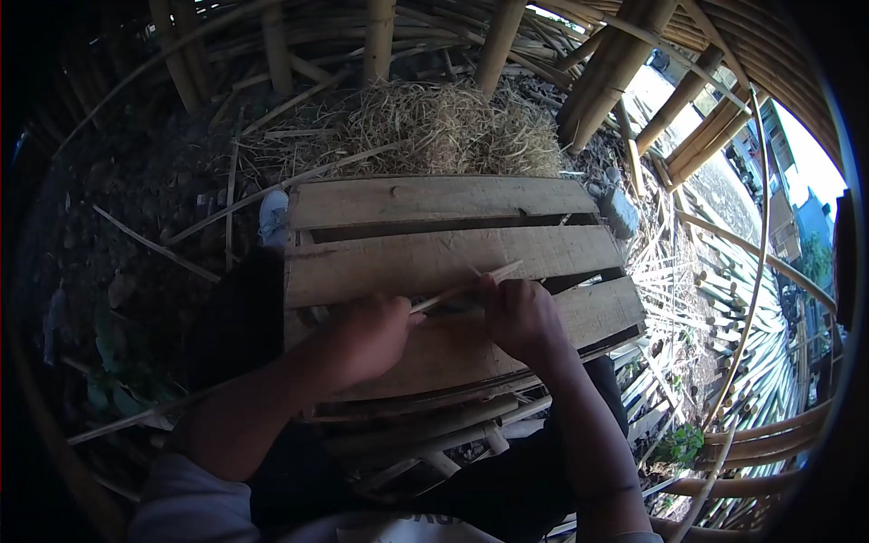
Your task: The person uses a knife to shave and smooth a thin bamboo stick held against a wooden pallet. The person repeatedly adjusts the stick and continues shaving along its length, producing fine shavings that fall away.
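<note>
A thin pale bamboo strip (pixel 444 298) runs between my two hands, just above a slatted wooden bench top (pixel 380 271). My left hand (pixel 367 339) is closed round the strip's nearer part, knuckles up. Closed as well, my right hand (pixel 523 319) pinches it farther along, and a short pale end sticks out past the fingers toward the far right. A small sliver stands up beside the right fingertips. Whether the right hand also holds a tool, I cannot tell. Another length of strip (pixel 136 421) shows beyond my left forearm; its link to the held one is hidden.
Curly bamboo shavings (pixel 453 127) lie heaped beyond the bench. Upright bamboo posts (pixel 378 41) stand behind them. Many cut canes (pixel 742 335) cover the ground at right, beside a bent bamboo pole (pixel 760 235). Loose strips (pixel 154 240) lie on dark ground at left. My legs straddle the bench.
</note>
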Demonstrator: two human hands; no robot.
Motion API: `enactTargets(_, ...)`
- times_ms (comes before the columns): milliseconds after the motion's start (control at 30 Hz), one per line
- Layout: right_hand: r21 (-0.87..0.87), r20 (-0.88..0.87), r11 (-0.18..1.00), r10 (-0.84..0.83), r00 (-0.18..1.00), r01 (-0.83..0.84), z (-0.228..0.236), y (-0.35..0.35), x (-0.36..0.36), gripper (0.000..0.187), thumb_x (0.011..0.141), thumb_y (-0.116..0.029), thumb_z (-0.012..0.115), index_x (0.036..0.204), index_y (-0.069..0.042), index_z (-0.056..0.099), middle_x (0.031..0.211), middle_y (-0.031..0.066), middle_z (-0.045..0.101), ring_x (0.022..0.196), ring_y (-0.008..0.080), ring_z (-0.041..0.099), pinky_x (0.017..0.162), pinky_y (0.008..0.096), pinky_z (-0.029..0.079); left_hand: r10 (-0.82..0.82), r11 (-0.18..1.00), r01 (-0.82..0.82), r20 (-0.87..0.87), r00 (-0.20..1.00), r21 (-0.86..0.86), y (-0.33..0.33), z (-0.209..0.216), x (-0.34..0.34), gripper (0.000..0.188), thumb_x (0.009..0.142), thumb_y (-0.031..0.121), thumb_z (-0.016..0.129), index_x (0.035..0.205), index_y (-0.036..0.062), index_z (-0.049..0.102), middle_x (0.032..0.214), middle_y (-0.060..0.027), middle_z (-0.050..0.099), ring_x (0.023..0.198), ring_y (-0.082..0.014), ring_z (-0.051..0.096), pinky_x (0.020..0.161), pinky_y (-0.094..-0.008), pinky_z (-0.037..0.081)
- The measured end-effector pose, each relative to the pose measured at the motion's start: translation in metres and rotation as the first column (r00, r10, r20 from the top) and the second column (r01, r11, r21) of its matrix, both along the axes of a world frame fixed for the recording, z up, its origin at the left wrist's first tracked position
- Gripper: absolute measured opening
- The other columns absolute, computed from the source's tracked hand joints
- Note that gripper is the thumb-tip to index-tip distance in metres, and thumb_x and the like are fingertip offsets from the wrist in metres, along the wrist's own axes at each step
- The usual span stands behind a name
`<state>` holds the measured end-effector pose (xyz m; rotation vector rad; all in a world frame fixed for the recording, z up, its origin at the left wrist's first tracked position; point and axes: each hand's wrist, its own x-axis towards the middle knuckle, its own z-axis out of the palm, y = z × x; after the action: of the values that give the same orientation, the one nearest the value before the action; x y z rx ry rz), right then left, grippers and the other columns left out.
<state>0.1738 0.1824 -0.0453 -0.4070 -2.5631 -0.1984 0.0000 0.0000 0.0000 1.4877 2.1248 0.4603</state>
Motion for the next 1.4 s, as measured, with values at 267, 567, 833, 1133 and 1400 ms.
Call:
enactTargets(267, 0.343, -0.093, 0.932, 0.158, 0.983, -0.117, -0.013, 0.015, -0.005, 0.035, 0.094, -0.020, 0.073, 0.072, -0.010, 0.048, 0.068, 0.0082, 0.044, 0.049, 0.0261, 0.045, 0.040, 0.0401, 0.038, 0.016, 0.999, -0.016, 0.016, 1.000, 0.028, -0.001, -0.005, 0.003, 0.040, 0.108, 0.029, 0.051, 0.089, -0.0039, 0.065, 0.082, -0.0262, 0.069, 0.081, -0.0420, 0.072, 0.074, -0.0498, 0.056)
enactTargets(567, 0.129, -0.187, 0.989, 0.095, 0.978, -0.071, -0.002, 0.004, -0.007, 0.030, 0.091, -0.018, 0.075, 0.079, -0.009, 0.050, 0.063, 0.0098, 0.045, 0.048, 0.0303, 0.048, 0.040, 0.0446, 0.038, 0.043, 0.998, -0.041, 0.038, 0.998, -0.042, 0.002, 0.008, 0.000, 0.044, 0.109, 0.032, 0.046, 0.094, -0.0031, 0.068, 0.085, -0.0255, 0.071, 0.084, -0.0417, 0.072, 0.078, -0.0507, 0.057)
enactTargets(833, -0.104, -0.101, 0.992, -0.084, 0.991, 0.073, 0.006, -0.003, -0.012, 0.040, 0.095, -0.036, 0.067, 0.067, -0.010, 0.054, 0.055, 0.0157, 0.057, 0.051, 0.0418, 0.062, 0.047, 0.0528, 0.050, 0.046, 0.997, -0.043, 0.044, 0.998, -0.068, 0.003, 0.008, -0.003, 0.047, 0.110, 0.033, 0.045, 0.096, -0.0050, 0.068, 0.087, -0.0266, 0.071, 0.086, -0.0420, 0.072, 0.078, -0.0511, 0.057)
enactTargets(1133, -0.102, 0.162, 0.841, -0.513, 0.843, 0.531, 0.019, 0.079, 0.032, 0.032, 0.099, -0.023, 0.062, 0.077, -0.001, 0.055, 0.065, 0.0190, 0.062, 0.060, 0.0435, 0.061, 0.058, 0.0571, 0.047, 0.118, 0.985, -0.105, 0.085, 0.989, -0.138, -0.015, 0.038, -0.026, 0.048, 0.110, 0.034, 0.043, 0.093, -0.0047, 0.066, 0.079, -0.0247, 0.069, 0.079, -0.0409, 0.072, 0.074, -0.0502, 0.056)
enactTargets(1400, -0.544, -0.020, 0.821, -0.218, 0.976, 0.172, 0.044, 0.009, 0.008, 0.033, 0.102, -0.021, 0.056, 0.077, 0.000, 0.059, 0.067, 0.0262, 0.062, 0.064, 0.0491, 0.062, 0.058, 0.0565, 0.047, 0.112, 0.976, -0.088, 0.107, 0.988, -0.201, -0.005, 0.032, -0.019, 0.046, 0.110, 0.033, 0.046, 0.090, -0.0042, 0.064, 0.081, -0.0253, 0.068, 0.079, -0.0401, 0.070, 0.074, -0.0495, 0.053)
